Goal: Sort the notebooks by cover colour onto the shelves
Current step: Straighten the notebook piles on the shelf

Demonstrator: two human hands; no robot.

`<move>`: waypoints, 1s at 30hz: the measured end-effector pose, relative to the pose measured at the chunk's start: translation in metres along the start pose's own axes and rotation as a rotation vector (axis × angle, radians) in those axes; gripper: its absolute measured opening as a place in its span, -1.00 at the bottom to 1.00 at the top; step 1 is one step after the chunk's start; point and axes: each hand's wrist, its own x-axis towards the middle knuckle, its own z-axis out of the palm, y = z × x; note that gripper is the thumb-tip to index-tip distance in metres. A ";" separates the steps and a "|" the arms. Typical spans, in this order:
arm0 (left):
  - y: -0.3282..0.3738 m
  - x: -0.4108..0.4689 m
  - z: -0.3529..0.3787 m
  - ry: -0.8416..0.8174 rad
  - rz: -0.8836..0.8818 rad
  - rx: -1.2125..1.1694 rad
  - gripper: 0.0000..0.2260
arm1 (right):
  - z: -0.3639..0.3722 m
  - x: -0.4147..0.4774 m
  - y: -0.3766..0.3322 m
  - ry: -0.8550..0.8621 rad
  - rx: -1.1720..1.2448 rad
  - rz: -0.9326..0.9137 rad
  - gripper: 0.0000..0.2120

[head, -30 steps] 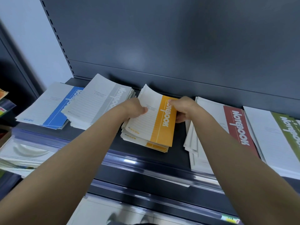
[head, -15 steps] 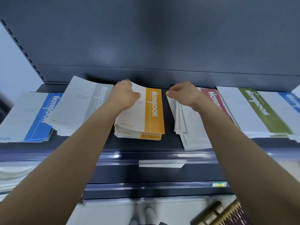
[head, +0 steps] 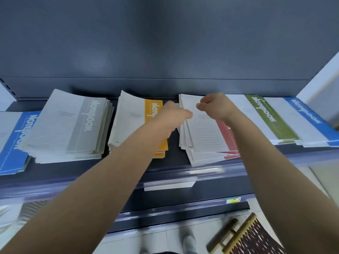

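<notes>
Left hand point(head: 173, 117) and right hand point(head: 215, 106) curl at the far end of the red stack point(head: 205, 136), on the shelf point(head: 175, 153) between orange stack point(head: 132, 121) and green stack point(head: 266, 116); actual grip cannot be told.

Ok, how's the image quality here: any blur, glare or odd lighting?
Head view: motion blur smears the blue notebooks at far right and the floor; glare streaks the clear shelf-edge strip; a soft sheen sits on the back panel; grey notebooks read fairly sharp.

Six notebook stacks are counted on one shelf point(head: 176, 153): two blue stacks point(head: 12, 143) point(head: 308, 116), one grey stack point(head: 73, 125), one orange stack point(head: 132, 123), one red stack point(head: 203, 132), one green stack point(head: 266, 118). Two hands are seen: left hand point(head: 172, 114), right hand point(head: 216, 105).
</notes>
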 end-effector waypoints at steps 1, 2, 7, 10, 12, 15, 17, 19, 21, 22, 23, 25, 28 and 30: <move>-0.001 0.004 0.009 -0.024 -0.067 -0.021 -0.51 | -0.004 0.003 0.007 -0.015 -0.013 0.007 -0.68; -0.001 0.007 0.017 -0.042 -0.125 -0.026 -0.44 | -0.008 0.006 0.014 -0.029 -0.025 0.008 -0.66; -0.005 0.028 0.044 -0.007 -0.336 -0.087 -0.47 | -0.022 0.026 0.049 -0.118 -0.050 0.000 -0.71; -0.004 0.042 0.052 0.089 -0.379 -0.103 -0.50 | -0.029 0.042 0.069 -0.212 -0.171 -0.058 -0.72; -0.006 0.049 0.056 0.156 -0.419 -0.134 -0.52 | -0.032 0.051 0.077 -0.283 -0.252 -0.099 -0.63; -0.008 0.055 0.064 0.193 -0.438 -0.149 -0.65 | -0.034 0.067 0.087 -0.374 -0.326 -0.165 -0.58; -0.008 0.057 0.074 0.152 -0.429 -0.118 -0.75 | -0.036 0.080 0.094 -0.385 -0.342 -0.225 -0.65; -0.008 0.057 0.085 0.153 -0.399 -0.089 -0.75 | -0.039 0.090 0.097 -0.343 -0.274 -0.244 -0.77; -0.005 0.057 0.092 0.187 -0.355 -0.080 -0.66 | -0.043 0.100 0.099 -0.325 -0.161 -0.243 -0.73; -0.002 0.057 0.094 0.207 -0.326 -0.069 -0.65 | -0.045 0.103 0.098 -0.322 -0.122 -0.255 -0.80; 0.002 0.057 0.094 0.223 -0.282 -0.050 -0.68 | -0.047 0.106 0.098 -0.324 -0.087 -0.270 -0.77; 0.014 0.053 0.089 0.251 -0.178 -0.006 -0.77 | -0.054 0.107 0.094 -0.341 -0.020 -0.288 -0.47; 0.043 0.042 0.077 0.302 -0.045 0.198 -0.78 | -0.067 0.110 0.088 -0.325 0.159 -0.381 -0.40; 0.062 0.036 0.069 0.329 0.025 0.393 -0.75 | -0.076 0.115 0.085 -0.344 0.277 -0.404 -0.17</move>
